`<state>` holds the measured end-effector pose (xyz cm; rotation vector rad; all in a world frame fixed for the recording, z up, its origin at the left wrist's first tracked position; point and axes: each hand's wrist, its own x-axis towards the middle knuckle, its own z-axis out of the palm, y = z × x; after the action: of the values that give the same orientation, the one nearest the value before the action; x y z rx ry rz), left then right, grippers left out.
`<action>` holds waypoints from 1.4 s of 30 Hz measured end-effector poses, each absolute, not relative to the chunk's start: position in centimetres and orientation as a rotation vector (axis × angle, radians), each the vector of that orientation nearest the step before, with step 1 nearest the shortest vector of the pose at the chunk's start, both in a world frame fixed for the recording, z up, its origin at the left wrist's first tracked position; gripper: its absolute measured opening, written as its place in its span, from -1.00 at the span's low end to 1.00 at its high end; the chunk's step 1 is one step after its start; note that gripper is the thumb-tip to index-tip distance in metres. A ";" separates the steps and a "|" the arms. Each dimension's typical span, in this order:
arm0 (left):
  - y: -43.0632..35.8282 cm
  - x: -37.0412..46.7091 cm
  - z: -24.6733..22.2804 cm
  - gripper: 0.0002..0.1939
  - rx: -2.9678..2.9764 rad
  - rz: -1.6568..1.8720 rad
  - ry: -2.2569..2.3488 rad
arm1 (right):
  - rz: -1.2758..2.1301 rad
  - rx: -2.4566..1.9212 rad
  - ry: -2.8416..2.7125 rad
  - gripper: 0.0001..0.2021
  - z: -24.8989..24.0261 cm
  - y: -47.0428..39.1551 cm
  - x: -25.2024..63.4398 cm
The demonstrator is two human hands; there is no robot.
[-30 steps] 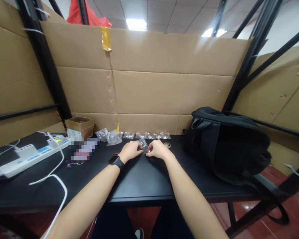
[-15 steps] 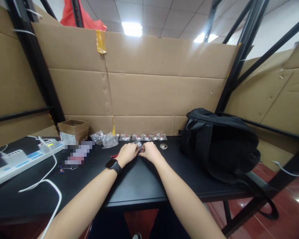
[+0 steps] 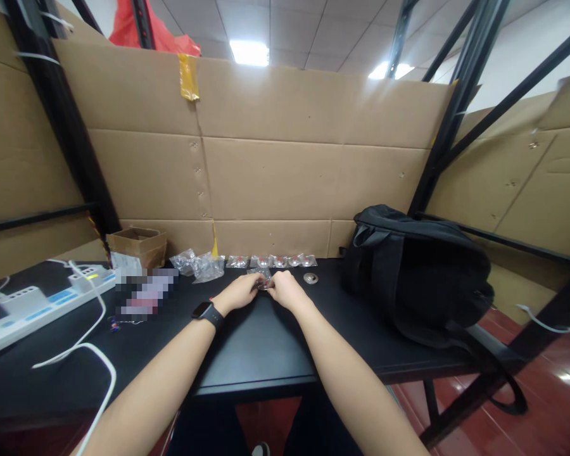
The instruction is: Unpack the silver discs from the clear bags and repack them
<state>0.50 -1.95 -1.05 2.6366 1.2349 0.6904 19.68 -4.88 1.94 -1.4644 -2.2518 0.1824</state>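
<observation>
My left hand [image 3: 241, 292] and my right hand [image 3: 287, 291] meet over the middle of the black table, fingers closed on a small clear plastic packet [image 3: 261, 273]. Something shiny with a bit of red shows between the fingertips; its kind is too small to make out. A dark smartwatch is on my left wrist. Just right of my right hand lies a small round metallic piece [image 3: 310, 278]. Behind the hands, several clear packets [image 3: 237, 261] with red marks stand in a row along the cardboard wall.
Crumpled clear plastic bags [image 3: 208, 268] lie left of the row, beside an open cardboard box [image 3: 140, 247]. A white power strip [image 3: 42, 310] and white cable [image 3: 105, 364] occupy the left side. On the right sits a black backpack [image 3: 422, 285], its strap hanging over the table edge.
My left hand and wrist have shifted slightly left and turned. The red item beside the left wrist is now mostly hidden. More of the packet shows between the hands.
</observation>
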 end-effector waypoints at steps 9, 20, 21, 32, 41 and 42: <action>-1.7 0.2 -1.2 -0.51 2.562 0.681 1.129 | 0.252 -1.315 -2.326 -0.88 1.1 -3.8 19.7; -2.0 0.6 -0.6 -0.41 2.467 0.801 1.131 | 0.060 -1.409 -2.193 -0.67 0.6 -2.4 19.5; -1.9 0.6 -0.6 -0.37 2.456 0.818 1.123 | 0.034 -1.422 -2.188 -0.65 0.5 -2.1 19.2; -2.3 -0.2 0.5 -0.21 2.504 0.841 1.052 | 0.209 -1.269 -2.194 -0.82 -0.1 0.2 19.8; -2.5 -0.1 0.4 -0.73 2.604 0.890 1.375 | 0.364 -1.057 -2.179 -0.72 -0.2 0.1 23.1; -2.5 0.0 0.5 -0.80 2.599 0.887 1.394 | 0.379 -1.061 -2.175 -0.80 -0.2 -0.1 23.0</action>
<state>-0.03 -2.48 0.45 2.5995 1.3936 0.8872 22.96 -0.06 -0.16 -1.0611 -2.1755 0.3794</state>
